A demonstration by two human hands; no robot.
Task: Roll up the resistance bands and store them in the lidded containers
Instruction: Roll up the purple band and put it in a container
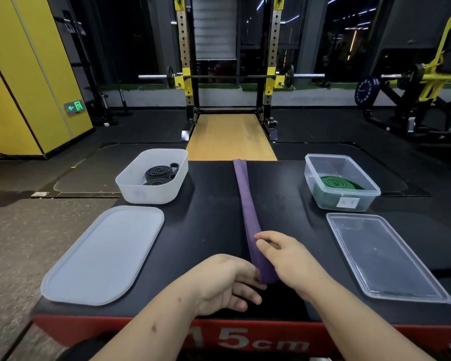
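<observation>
The left hand [227, 281] pinches the near end of the purple band [245, 201], fingers curled. The right hand [284, 256] grips it just beyond, palm down. The band lies flat on the desk [206, 230], extending ahead of both hands.

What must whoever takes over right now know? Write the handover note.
Hands: left hand pinches the near end of the purple resistance band; right hand grips it just beyond.
The band lies flat and unrolled along the black box top.
Done: rolled black bands in the white tub, rolled green band in the clear container.
Left: roll and store the purple one, then fit the white lid and clear lid, both off.
</observation>
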